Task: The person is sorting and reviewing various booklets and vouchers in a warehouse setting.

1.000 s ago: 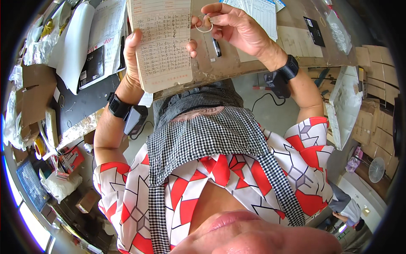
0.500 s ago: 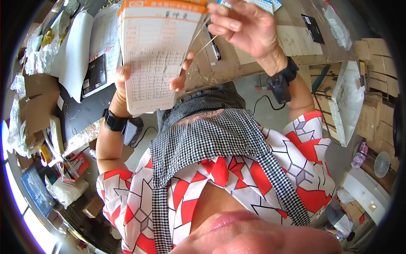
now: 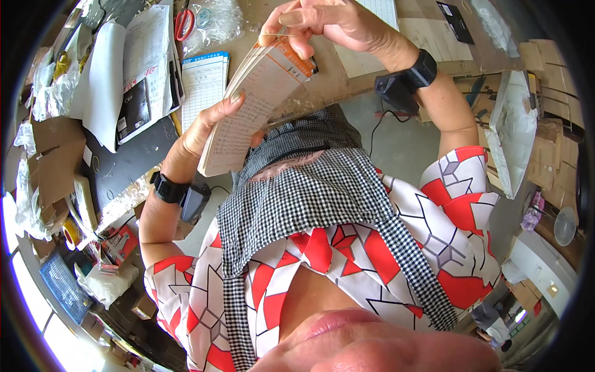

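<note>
While our left hand (image 3: 207, 127) grips the paper stack's (image 3: 248, 105) lower edge, our right hand (image 3: 322, 25) pinches its top corner, long axis running between both.

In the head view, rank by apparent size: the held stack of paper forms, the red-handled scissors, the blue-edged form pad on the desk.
1. Stack of paper forms, though nearest the camera.
2. Blue-edged form pad.
3. Red-handled scissors.
</note>
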{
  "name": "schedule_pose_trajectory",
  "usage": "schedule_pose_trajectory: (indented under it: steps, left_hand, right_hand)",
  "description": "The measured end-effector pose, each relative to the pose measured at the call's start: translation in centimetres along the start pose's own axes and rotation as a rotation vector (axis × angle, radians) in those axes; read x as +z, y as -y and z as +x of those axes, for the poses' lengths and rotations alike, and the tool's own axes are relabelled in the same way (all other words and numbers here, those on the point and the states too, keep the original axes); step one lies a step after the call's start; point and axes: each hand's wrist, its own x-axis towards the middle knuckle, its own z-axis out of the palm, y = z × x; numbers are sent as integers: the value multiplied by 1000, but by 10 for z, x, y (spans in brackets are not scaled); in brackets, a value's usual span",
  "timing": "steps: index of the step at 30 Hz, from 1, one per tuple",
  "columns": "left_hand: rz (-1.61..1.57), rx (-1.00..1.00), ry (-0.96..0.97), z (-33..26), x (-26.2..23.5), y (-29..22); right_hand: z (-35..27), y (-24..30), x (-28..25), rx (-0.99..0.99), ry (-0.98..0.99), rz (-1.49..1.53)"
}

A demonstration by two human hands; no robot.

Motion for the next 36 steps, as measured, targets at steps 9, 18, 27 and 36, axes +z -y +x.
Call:
schedule_pose_trajectory:
  steps: [9,18,27,36]
  left_hand:
    - [-3,-97,-107,7,2,-4]
    - [-213,35,-116,-4,0,-14]
    - [-341,167,-127,-3,10,-18]
    - [-286,273,-103,80,12,-24]
  right_hand:
    - [-11,-22,22,-94,-41,-755]
    - [-19,-36,17,-193,-147,-944]
    - [-31,-67,13,-163,-335,-816]
    - [-44,-48,-10,-452,-294,-1420]
